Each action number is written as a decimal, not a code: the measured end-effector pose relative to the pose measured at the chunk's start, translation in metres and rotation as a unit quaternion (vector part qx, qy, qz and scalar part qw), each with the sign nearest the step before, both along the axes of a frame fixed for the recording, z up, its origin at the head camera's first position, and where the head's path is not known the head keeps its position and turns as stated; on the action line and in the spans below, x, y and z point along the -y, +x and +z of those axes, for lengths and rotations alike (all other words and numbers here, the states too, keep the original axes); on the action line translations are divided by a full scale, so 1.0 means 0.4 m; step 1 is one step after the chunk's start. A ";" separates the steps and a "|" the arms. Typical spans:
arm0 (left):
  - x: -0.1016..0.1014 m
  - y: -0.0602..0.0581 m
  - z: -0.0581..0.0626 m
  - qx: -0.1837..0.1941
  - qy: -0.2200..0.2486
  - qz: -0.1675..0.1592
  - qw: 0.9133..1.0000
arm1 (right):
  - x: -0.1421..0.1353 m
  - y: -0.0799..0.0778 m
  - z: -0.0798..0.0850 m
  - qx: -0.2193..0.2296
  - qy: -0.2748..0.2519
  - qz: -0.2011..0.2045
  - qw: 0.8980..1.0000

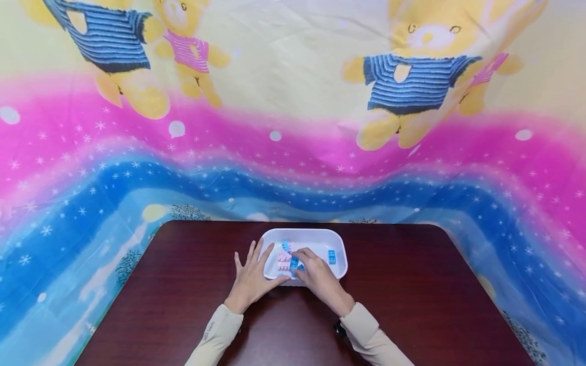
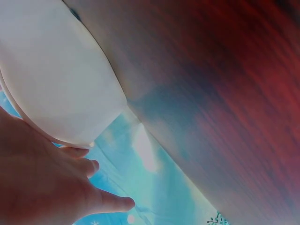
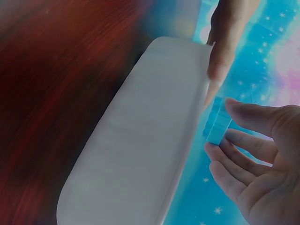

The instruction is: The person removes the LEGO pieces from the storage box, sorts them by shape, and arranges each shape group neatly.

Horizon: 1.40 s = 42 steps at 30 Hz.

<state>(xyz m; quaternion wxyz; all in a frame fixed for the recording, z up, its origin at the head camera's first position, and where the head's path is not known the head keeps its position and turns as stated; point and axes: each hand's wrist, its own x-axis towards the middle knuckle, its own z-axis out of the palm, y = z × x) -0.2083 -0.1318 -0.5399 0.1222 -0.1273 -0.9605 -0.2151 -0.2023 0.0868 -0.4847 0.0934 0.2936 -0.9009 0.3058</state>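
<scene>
A white plastic tray [image 1: 316,238] sits on the table with small toy building bricks inside it. My left hand [image 1: 252,278] is spread at the tray's left end, fingers straight and thumb along the near rim. In the left wrist view that hand [image 2: 51,183] overlaps the tray's rim. With thumb and fingers my right hand [image 1: 322,279] pinches a blue building brick [image 3: 218,123] over the tray, seen in the right wrist view above the rim. Pink bricks [image 1: 283,258] lie just left of it, and a light-blue brick [image 1: 286,246] is behind them.
Another blue brick [image 1: 331,256] lies alone at the tray's right end. The dark reddish-brown table [image 1: 403,295] extends on both sides of the tray. Behind its far edge hangs a cloth [image 1: 284,152] printed with bears and snowflakes.
</scene>
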 end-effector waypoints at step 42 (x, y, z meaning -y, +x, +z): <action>0.000 0.003 0.003 0.009 0.009 -0.015 1.000 | 0.015 0.121 0.007 -0.028 0.015 0.052 0.998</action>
